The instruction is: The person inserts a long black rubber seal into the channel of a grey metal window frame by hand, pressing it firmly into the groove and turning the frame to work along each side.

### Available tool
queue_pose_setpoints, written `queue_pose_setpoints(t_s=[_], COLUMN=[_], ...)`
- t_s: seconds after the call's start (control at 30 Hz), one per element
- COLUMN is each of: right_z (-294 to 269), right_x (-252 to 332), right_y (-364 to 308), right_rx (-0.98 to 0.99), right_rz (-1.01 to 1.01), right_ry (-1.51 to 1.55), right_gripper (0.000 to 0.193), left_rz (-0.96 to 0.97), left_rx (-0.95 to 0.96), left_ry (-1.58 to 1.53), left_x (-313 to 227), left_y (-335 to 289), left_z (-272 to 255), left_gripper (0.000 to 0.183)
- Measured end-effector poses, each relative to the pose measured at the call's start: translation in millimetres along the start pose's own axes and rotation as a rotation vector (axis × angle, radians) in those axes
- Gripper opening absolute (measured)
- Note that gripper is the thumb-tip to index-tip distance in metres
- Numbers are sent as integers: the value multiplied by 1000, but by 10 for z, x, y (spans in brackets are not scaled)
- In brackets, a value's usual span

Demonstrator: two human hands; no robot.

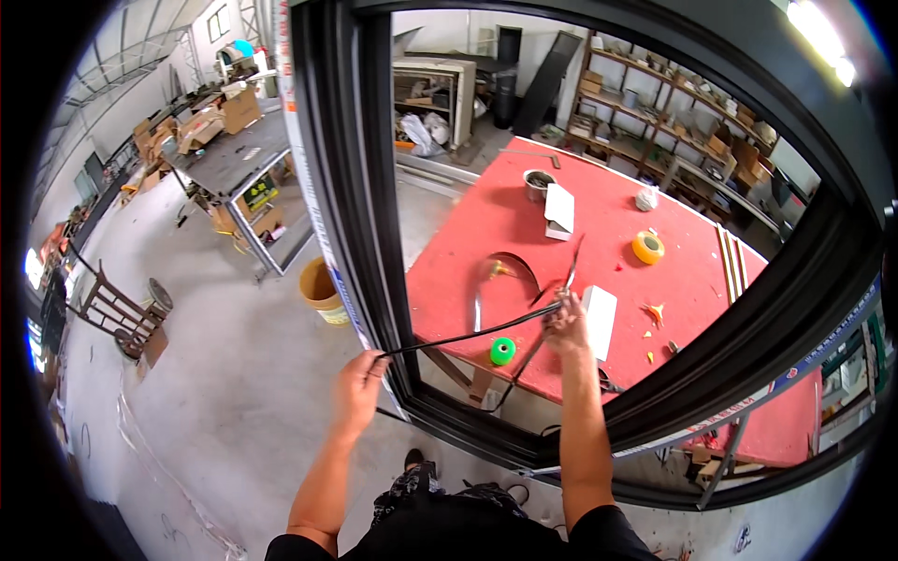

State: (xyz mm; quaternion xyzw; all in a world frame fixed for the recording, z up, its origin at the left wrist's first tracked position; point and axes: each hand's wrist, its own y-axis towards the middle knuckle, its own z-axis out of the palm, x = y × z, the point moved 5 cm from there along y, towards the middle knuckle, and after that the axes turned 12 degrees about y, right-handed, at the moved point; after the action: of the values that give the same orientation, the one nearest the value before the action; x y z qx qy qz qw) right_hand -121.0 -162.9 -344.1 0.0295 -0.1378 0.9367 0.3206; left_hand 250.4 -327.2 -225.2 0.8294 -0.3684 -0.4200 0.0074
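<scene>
A thin black rubber strip (458, 338) runs between my two hands, in front of the opening of a large dark window frame (348, 196). My left hand (358, 385) is closed and pinches the strip beside the frame's left upright. Higher and to the right, my right hand (564, 327) reaches into the opening, its fingers closed on the other part of the strip. More of the strip sticks up past my right fingers, and a loose length hangs below toward the lower frame bar. How my right fingertips grip is partly hidden.
Behind the frame, a red table (449, 271) carries a green roll (502, 352), an orange tape roll (647, 247), white boxes (600, 323) and a tin (537, 184). A yellow bucket (323, 292) and a metal workbench (234, 154) stand left. Shelves (645, 117) line the back.
</scene>
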Motion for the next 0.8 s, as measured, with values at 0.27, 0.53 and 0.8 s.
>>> queue_pose_setpoints(t_s=[0.27, 0.53, 0.8], right_z=[921, 1618, 1634], right_x=[37, -1498, -1972], right_y=[-350, -880, -1255], right_rx=[98, 416, 512], right_rz=[-361, -128, -258], right_ry=[-360, -903, -1213], right_gripper=[36, 28, 28], left_rz=[-478, -144, -86], left_rx=[335, 303, 137], left_ry=[367, -438, -966], left_x=[1507, 138, -745], left_y=[-569, 151, 574], left_z=[-304, 56, -185], left_gripper=[30, 42, 29])
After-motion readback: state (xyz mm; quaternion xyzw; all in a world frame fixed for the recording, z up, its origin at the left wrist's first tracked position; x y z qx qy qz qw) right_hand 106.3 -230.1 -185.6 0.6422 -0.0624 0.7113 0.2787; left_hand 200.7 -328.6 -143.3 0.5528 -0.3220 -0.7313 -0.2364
